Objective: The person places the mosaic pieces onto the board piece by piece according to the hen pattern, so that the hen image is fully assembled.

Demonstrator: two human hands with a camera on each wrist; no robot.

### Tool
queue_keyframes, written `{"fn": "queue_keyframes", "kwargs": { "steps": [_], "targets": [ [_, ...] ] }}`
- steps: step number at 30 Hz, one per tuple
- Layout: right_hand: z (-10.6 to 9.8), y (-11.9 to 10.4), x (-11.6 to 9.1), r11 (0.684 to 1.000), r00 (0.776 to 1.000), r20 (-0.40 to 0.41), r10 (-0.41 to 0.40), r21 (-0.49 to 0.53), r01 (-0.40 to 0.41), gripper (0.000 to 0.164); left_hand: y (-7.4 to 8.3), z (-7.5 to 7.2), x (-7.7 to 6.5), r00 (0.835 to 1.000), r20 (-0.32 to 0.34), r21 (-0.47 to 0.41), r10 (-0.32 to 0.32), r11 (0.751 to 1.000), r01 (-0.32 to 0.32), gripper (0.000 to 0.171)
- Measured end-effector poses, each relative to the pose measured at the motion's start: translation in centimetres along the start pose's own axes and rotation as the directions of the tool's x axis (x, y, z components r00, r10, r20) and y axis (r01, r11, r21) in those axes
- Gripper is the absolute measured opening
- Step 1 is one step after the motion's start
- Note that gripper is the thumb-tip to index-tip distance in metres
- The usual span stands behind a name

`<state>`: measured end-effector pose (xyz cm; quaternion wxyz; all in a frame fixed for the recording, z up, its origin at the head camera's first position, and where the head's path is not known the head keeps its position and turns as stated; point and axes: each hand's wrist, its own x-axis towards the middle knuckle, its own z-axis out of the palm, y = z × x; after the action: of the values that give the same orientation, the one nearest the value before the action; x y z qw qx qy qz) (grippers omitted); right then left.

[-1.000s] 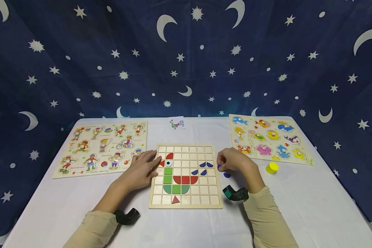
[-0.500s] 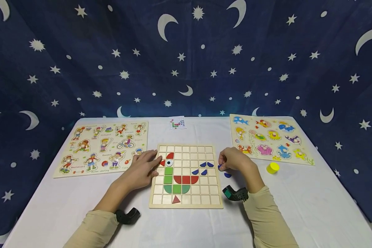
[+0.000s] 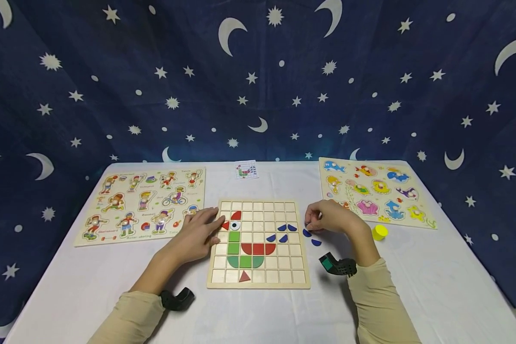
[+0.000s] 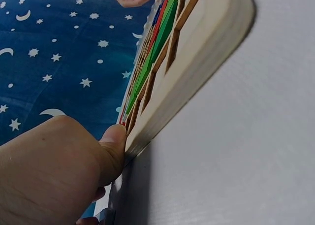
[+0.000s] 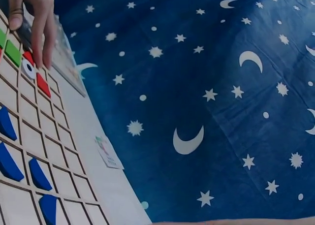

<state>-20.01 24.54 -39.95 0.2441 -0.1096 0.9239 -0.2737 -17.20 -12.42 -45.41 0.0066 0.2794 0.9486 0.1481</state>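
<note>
A wooden grid board (image 3: 285, 209) lies on the table with a bird-like figure of green squares (image 3: 233, 248), red pieces (image 3: 258, 249) and a round eye (image 3: 235, 225). Several blue half-round pieces (image 3: 292, 228) sit in its right cells. My left hand (image 3: 198, 235) rests at the board's left edge, its fingers fairly straight; the left wrist view has the thumb (image 4: 114, 136) against the rim. Beyond the board's right edge, my right hand (image 3: 328, 217) pinches a blue half-round piece (image 3: 307, 232) close over the table. Another blue half-round piece (image 3: 316, 242) lies just below it.
A small pattern card (image 3: 246, 169) lies behind the board. To the left is a sports figure puzzle (image 3: 124, 191), to the right a sea animal puzzle (image 3: 348, 167). A yellow cylinder (image 3: 380, 232) stands right of my right hand. A starry blue cloth (image 3: 258, 95) hangs behind the table.
My right hand and forearm have shifted a little to the right, and more of the blue half-round piece at its fingertips shows. My left hand stays put at the board.
</note>
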Motion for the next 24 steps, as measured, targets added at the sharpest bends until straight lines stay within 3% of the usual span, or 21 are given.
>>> {"fn": "queue_keyframes", "kwargs": {
  "steps": [5, 13, 24],
  "targets": [
    [0.4, -0.5, 0.1, 0.999, 0.998, 0.037, -0.049, 0.021, 0.048, 0.004, 0.0, 0.0, 0.1, 1.0, 0.0, -0.004, 0.009, 1.0, -0.009, 0.056],
    [1.4, -1.3, 0.6, 0.995, 0.991, 0.085, -0.099, -0.026, 0.101, 0.01, 0.0, -0.1, 0.0, 1.0, 0.0, -0.002, 0.003, 1.0, -0.003, 0.056],
    [2.5, -2.4, 0.7, 0.989, 0.994, 0.095, -0.049, -0.131, 0.061, 0.02, 0.0, -0.1, 0.0, 1.0, 0.0, 0.004, 0.004, 1.0, -0.004, 0.055]
  ]
}}
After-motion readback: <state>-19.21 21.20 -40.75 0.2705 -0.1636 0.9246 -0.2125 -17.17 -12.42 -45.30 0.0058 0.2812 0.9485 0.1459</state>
